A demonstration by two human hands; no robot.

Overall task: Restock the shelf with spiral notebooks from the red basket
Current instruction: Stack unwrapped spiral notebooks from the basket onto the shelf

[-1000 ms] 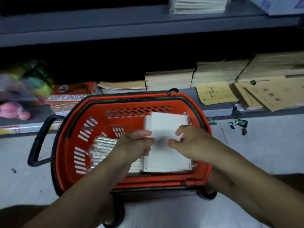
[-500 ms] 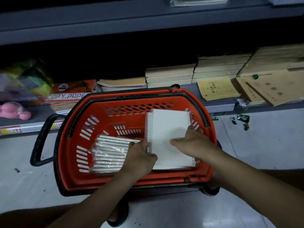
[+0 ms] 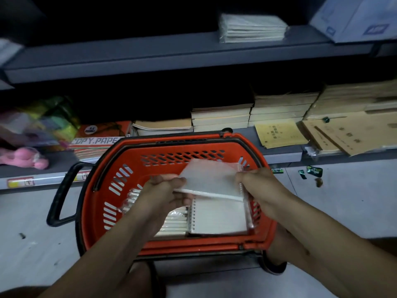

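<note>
Grey shelf [image 3: 171, 54] behind red basket [image 3: 163, 246]; left hand [image 3: 163, 190] and right hand [image 3: 255, 181] are gripping one spiral notebook [image 3: 210, 181] above it.

Single head-worn camera, wide-angle, looking forward and down from just above the red basket [image 3: 171, 246] on the floor. Close range; grey shelves [image 3: 150, 54] fill the upper frame, forearms entering from below.

The upper shelf [image 3: 150, 54] lies bare left of the wrapped notebook stack [image 3: 252, 29], with open room there. Below, the lower shelf [image 3: 283, 153] is crowded: copy paper [image 3: 96, 143], tan books [image 3: 221, 117], envelopes [image 3: 279, 133]. The red basket [image 3: 176, 246] blocks its front.
</note>
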